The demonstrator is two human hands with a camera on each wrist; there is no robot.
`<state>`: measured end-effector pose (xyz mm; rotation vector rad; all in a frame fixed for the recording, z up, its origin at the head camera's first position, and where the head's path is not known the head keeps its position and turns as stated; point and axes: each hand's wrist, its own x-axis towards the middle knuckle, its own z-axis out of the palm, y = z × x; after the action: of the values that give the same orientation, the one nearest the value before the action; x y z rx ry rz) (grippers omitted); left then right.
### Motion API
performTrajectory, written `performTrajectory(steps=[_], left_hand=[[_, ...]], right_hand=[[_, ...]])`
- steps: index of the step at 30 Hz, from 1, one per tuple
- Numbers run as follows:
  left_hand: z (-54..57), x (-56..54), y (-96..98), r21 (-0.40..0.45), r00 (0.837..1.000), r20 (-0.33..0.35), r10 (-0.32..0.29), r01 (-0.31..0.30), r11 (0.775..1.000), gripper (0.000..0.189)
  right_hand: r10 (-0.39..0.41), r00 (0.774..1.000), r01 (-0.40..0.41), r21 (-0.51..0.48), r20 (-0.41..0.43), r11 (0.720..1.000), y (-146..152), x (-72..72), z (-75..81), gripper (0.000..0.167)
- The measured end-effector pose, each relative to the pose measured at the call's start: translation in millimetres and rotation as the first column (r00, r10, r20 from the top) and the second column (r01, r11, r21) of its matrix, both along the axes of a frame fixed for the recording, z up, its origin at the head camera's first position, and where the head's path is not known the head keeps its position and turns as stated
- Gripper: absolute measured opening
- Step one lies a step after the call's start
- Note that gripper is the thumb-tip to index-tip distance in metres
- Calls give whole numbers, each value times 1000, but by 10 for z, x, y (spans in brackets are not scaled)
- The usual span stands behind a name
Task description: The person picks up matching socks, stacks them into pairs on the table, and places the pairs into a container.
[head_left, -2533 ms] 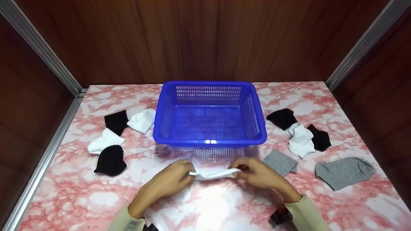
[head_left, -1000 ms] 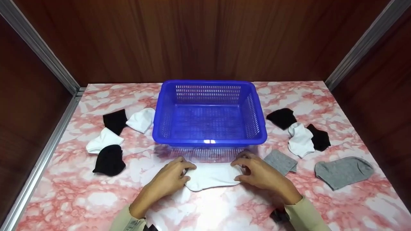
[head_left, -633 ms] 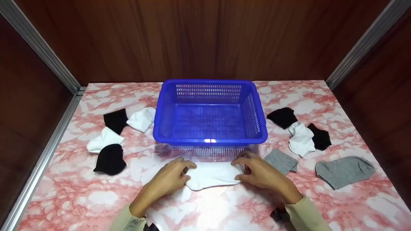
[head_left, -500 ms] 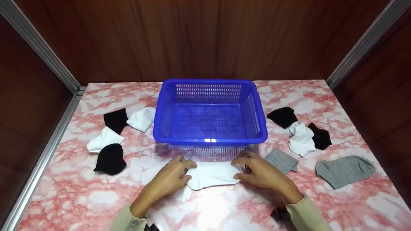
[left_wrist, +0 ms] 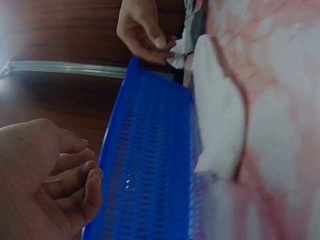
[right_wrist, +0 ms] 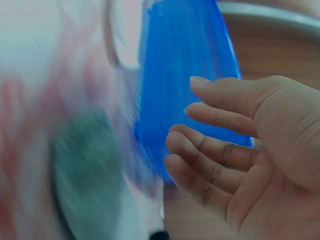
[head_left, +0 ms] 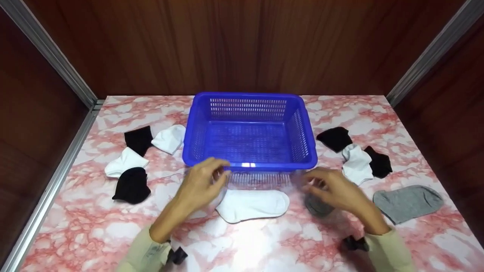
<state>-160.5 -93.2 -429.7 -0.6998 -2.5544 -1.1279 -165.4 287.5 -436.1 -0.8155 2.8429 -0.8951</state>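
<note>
A white sock (head_left: 253, 204) lies flat, toe to the right, on the pink marbled table in front of the blue basket. My left hand (head_left: 202, 183) hovers just beyond the sock's left end with loosely bent fingers and nothing in them. Over a grey sock (head_left: 317, 207), partly covered in the head view, hangs my right hand (head_left: 334, 189). The right wrist view shows that hand's fingers (right_wrist: 215, 150) relaxed and holding nothing, the grey sock (right_wrist: 90, 170) blurred below and apart from them.
The blue basket (head_left: 245, 145) stands at the back middle, its inside bare. On the left lie black socks (head_left: 132, 185) and white socks (head_left: 170, 138). At right are black socks (head_left: 334, 138), a white sock (head_left: 356, 162) and another grey sock (head_left: 408, 204). Wooden walls enclose the table.
The white sock was held stretched, then laid flat. Both hands have since let go and lifted: the left moved up and slightly left, the right moved right over the grey sock.
</note>
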Motion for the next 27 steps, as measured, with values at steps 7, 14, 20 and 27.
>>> performTrajectory(steps=[7,14,20,27], left_hand=[[224,-214,-131,-8,995,-66,79,-80,997,34],[349,-447,-210,-110,955,-247,163,-195,975,32],[348,-751,-226,-129,955,-195,225,-253,959,53],[223,-1080,-342,-157,947,-51,317,-322,934,65]], right_hand=[[-156,976,158,-3,-155,988,347,-26,167,28],[-268,912,289,23,-310,957,582,-92,221,30],[-372,880,392,10,-295,920,782,-219,149,48],[-452,880,465,73,-144,882,953,-392,-25,68]])
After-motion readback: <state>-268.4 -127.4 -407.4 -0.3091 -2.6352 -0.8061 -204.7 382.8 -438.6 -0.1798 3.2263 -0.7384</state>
